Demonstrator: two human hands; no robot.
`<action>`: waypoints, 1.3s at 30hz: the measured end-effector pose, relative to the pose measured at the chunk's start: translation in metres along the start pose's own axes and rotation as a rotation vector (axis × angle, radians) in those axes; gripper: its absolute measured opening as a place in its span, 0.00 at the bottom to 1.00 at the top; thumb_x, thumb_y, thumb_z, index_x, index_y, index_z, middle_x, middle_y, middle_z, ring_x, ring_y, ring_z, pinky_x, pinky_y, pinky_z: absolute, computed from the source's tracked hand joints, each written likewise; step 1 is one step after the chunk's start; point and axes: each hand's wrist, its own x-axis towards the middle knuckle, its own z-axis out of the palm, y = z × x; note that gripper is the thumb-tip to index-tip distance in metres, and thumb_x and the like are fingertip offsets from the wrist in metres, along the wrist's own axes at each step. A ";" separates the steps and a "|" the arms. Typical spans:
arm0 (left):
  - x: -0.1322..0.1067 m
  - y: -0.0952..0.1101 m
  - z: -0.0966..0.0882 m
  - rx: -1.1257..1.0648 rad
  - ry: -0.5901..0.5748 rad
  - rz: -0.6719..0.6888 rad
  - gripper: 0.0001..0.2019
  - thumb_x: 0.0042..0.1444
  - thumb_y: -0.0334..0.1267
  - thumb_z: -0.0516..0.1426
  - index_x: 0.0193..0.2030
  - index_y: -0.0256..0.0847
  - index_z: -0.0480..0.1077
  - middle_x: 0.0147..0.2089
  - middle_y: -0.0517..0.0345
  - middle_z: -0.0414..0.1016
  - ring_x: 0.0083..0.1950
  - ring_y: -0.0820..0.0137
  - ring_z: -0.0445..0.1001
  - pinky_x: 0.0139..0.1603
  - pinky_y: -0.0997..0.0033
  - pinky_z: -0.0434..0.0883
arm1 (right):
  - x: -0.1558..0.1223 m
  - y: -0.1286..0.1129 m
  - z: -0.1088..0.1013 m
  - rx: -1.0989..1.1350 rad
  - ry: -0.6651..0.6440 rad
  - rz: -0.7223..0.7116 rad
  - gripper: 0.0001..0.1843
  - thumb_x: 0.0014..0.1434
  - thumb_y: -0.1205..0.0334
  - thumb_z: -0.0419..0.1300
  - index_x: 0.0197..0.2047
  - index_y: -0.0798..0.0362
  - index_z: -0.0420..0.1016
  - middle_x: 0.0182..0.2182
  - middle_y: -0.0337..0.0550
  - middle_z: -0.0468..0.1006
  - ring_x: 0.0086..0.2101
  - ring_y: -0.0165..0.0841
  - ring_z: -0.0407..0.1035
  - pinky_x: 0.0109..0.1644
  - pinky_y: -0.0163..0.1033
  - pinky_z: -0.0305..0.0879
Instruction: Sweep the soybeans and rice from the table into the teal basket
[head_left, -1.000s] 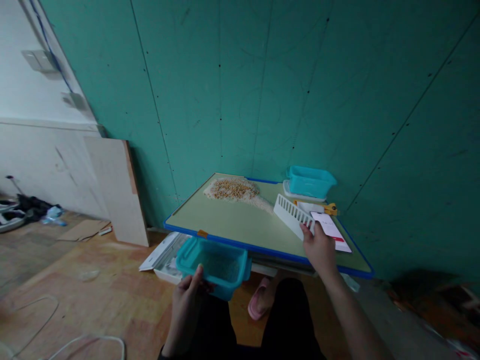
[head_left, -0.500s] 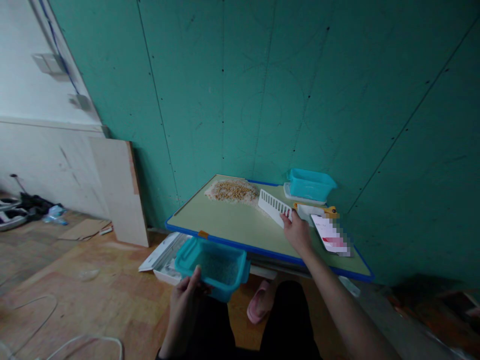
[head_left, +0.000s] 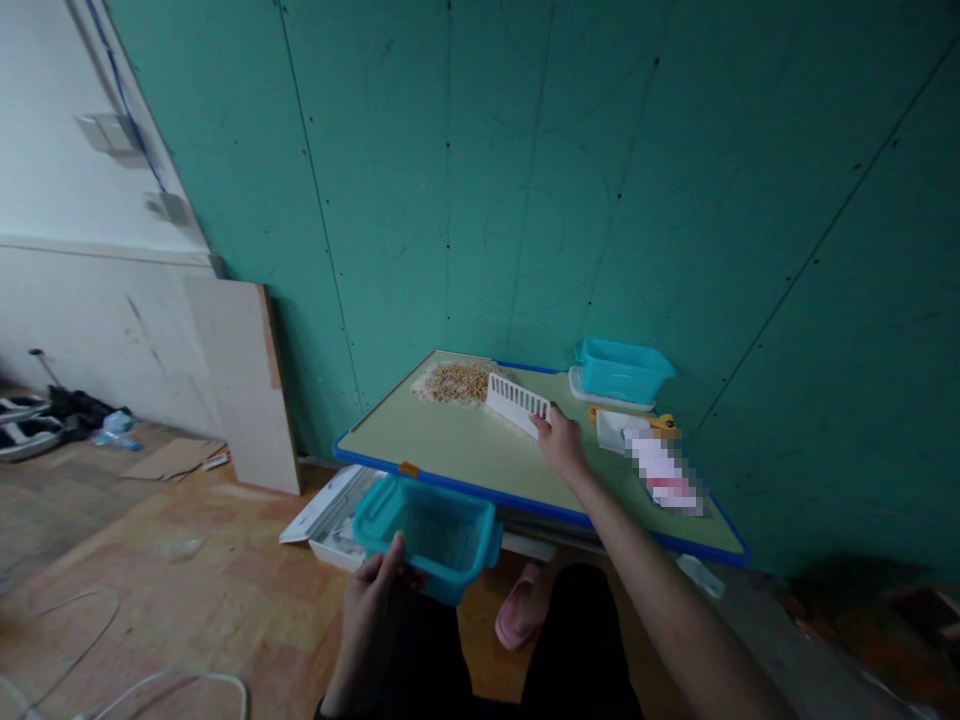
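Note:
My left hand (head_left: 379,590) grips the near rim of a teal plastic tub (head_left: 375,525), held just below the table's front edge. Fine, pale specks show at the bottom of the tub. My right hand (head_left: 561,440) is closed around the right end of a white slotted plastic panel (head_left: 514,405). The panel stands on edge on the table (head_left: 450,445), its left end against a spread pile of yellow-brown kernels and pale grains (head_left: 459,382). A thin trail of pale grains lies by its lower edge. The fingertips under the tub are hidden.
A second teal tub (head_left: 626,370) rests on a white lid (head_left: 581,390) at the table's back right. Nearer are a yellow-handled tool (head_left: 664,425) and a partly blurred phone (head_left: 660,470). A green wall (head_left: 480,200) rises behind; a white box (head_left: 334,550) is below.
My right hand has slid the slotted panel left along the table, closer into the pile. My left hand and the tub stay nearly in place.

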 end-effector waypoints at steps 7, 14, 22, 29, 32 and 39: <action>0.002 -0.005 0.001 -0.005 0.020 0.024 0.25 0.31 0.56 0.75 0.15 0.43 0.68 0.14 0.63 0.69 0.18 0.65 0.74 0.20 0.68 0.73 | -0.004 0.003 0.015 -0.010 -0.024 -0.102 0.18 0.69 0.57 0.53 0.55 0.53 0.76 0.40 0.53 0.85 0.40 0.43 0.80 0.40 0.39 0.67; 0.002 -0.005 -0.001 0.023 0.031 0.006 0.26 0.33 0.57 0.75 0.15 0.42 0.68 0.14 0.61 0.71 0.17 0.67 0.73 0.19 0.71 0.71 | -0.012 0.006 0.020 0.125 -0.059 -0.167 0.17 0.67 0.58 0.56 0.54 0.53 0.78 0.41 0.54 0.85 0.42 0.45 0.80 0.46 0.42 0.71; 0.004 -0.004 -0.003 0.002 0.042 -0.009 0.26 0.32 0.56 0.75 0.15 0.41 0.68 0.14 0.62 0.71 0.18 0.67 0.74 0.19 0.70 0.72 | -0.024 0.009 0.017 0.315 -0.095 -0.201 0.15 0.66 0.54 0.57 0.48 0.52 0.80 0.39 0.53 0.85 0.39 0.44 0.81 0.44 0.43 0.72; 0.005 -0.007 -0.006 0.008 0.051 -0.021 0.25 0.35 0.56 0.75 0.16 0.41 0.68 0.15 0.62 0.71 0.17 0.68 0.73 0.19 0.71 0.71 | -0.022 0.008 0.011 0.278 -0.001 -0.185 0.16 0.67 0.52 0.53 0.43 0.52 0.79 0.37 0.54 0.85 0.39 0.45 0.81 0.40 0.40 0.69; 0.004 -0.007 -0.005 0.006 0.063 -0.023 0.26 0.34 0.57 0.74 0.16 0.41 0.67 0.14 0.62 0.70 0.17 0.67 0.72 0.19 0.70 0.71 | -0.017 0.015 0.014 0.217 0.086 -0.122 0.18 0.67 0.50 0.53 0.43 0.54 0.78 0.38 0.56 0.85 0.38 0.46 0.81 0.37 0.40 0.68; 0.002 -0.009 -0.004 0.003 0.057 0.004 0.27 0.34 0.57 0.74 0.16 0.41 0.67 0.15 0.62 0.71 0.18 0.66 0.75 0.21 0.69 0.72 | -0.004 0.016 0.028 0.181 0.079 -0.195 0.15 0.67 0.53 0.53 0.40 0.51 0.77 0.34 0.52 0.85 0.35 0.42 0.80 0.35 0.37 0.67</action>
